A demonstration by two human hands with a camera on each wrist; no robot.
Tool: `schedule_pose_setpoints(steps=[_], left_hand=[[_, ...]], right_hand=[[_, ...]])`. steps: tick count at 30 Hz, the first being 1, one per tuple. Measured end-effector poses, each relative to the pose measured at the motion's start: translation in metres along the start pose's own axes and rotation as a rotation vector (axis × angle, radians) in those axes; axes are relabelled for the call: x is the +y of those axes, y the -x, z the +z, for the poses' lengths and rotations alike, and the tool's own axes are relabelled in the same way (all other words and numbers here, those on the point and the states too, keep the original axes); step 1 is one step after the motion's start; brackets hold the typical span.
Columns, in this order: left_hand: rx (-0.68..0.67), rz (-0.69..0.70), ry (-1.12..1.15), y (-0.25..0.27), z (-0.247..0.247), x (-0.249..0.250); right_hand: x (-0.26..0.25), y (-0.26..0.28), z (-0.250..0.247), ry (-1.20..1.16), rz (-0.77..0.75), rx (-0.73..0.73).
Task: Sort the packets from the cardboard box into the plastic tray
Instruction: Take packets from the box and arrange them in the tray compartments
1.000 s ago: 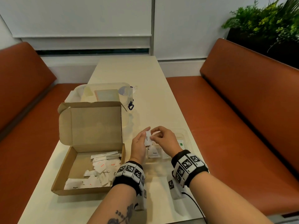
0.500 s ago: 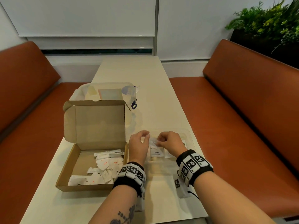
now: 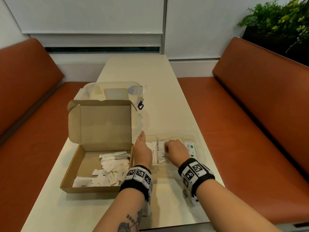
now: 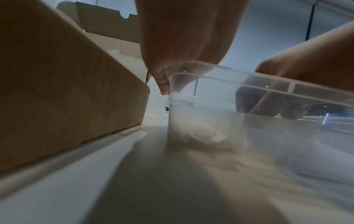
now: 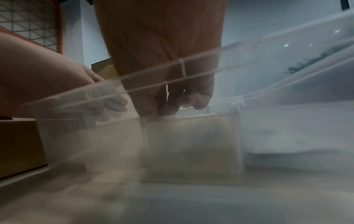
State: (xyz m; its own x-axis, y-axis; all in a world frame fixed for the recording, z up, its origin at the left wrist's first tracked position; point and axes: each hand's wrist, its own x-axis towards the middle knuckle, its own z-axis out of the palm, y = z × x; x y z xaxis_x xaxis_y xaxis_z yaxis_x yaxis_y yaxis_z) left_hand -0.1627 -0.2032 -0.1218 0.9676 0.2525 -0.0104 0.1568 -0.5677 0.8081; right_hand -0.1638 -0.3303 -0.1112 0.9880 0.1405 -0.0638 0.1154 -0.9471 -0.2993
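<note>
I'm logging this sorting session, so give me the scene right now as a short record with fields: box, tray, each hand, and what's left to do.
cardboard box: open, lid up, left of the tray, many white packets loose inside
plastic tray: clear, divided into compartments, some packets in it, including a Stevia packet at the right
left hand: at the tray's left end, fingers straight, holding nothing visible
right hand: fingers curled, down in a middle compartment; whether it holds a packet cannot be told
remaining: most packets not yet sorted

Left grip [image 3: 142,150] fingers extended, loose; right grip [image 3: 175,150] fingers curled down.
</note>
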Motion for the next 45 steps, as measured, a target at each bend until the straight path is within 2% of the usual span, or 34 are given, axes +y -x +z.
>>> schedule_pose_setpoints(steps=[3, 8, 14, 23, 26, 29, 33, 36, 39, 41, 45], left_hand=[[0.006, 0.004, -0.001, 0.003, 0.0, 0.002], [0.006, 0.011, -0.018, 0.005, 0.001, 0.002], [0.008, 0.005, -0.014, 0.005, 0.002, 0.003], [0.016, 0.005, -0.019, 0.008, 0.0, 0.006], [-0.002, 0.002, 0.007, 0.01, -0.002, 0.008], [-0.027, -0.007, 0.057, 0.008, -0.007, 0.011], [-0.019, 0.125, 0.154, 0.012, -0.02, 0.02], [0.023, 0.155, 0.246, 0.013, -0.04, 0.026], [0.138, 0.123, 0.247, 0.011, -0.071, 0.019], [0.169, 0.071, 0.212, 0.008, -0.093, 0.002], [0.069, -0.096, -0.048, 0.001, -0.131, -0.045]], right_hand=[[0.0, 0.0, 0.002, -0.011, 0.0, 0.028], [-0.002, 0.001, 0.004, 0.105, -0.086, -0.04], [-0.005, -0.005, 0.001, 0.255, -0.062, -0.064], [-0.004, -0.001, -0.001, 0.113, -0.024, -0.064], [-0.005, 0.003, -0.004, -0.026, 0.002, 0.004], [-0.011, 0.005, -0.012, -0.148, 0.006, 0.161], [-0.032, 0.002, -0.031, -0.259, -0.022, 0.344], [-0.06, 0.001, -0.037, -0.336, -0.053, 0.401], [-0.092, 0.003, -0.029, -0.451, -0.058, 0.359], [-0.112, 0.007, -0.017, -0.475, -0.077, 0.267], [-0.146, 0.017, 0.018, -0.434, -0.139, 0.084]])
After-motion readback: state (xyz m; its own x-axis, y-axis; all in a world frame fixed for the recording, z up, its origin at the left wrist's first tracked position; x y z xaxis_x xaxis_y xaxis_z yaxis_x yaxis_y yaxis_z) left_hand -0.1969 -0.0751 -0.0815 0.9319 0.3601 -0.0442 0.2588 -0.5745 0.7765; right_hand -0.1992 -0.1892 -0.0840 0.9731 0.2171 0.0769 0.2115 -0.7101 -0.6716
